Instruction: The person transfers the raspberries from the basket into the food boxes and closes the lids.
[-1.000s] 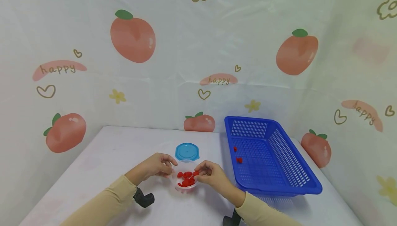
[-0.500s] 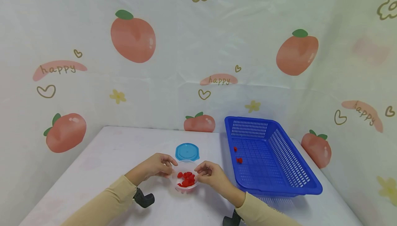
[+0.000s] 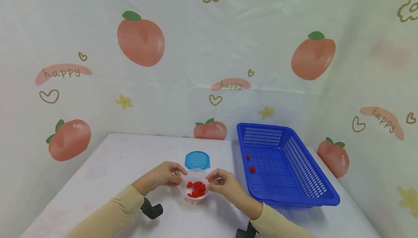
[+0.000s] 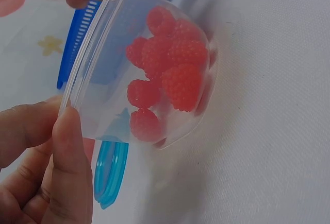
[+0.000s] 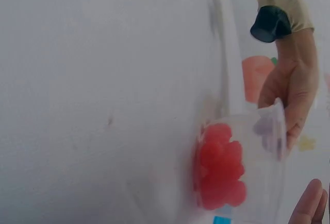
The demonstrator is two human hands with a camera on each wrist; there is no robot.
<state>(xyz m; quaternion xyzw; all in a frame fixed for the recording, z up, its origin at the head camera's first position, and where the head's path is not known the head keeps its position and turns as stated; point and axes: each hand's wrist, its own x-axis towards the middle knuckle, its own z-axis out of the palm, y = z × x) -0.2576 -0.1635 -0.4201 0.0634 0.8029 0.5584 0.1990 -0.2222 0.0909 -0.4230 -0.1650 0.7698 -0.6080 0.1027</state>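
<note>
A clear plastic tub stands on the table with several raspberries inside, also seen in the head view. My left hand pinches the tub's rim between thumb and fingers on its left side. At the opposite rim hovers my right hand, its fingers loosely bent with nothing between them. In the right wrist view, those fingertips sit a little apart from the tub. Just behind the tub lies a blue lid, flat on the table.
A blue slotted basket stands at the right of the table, with a few red raspberries along its left side. A white printed cloth hangs behind the table.
A second ago a raspberry was at my right fingertips over the tub; it has been let go among the others. The right hand has since shifted very slightly right. The left hand stays put.
</note>
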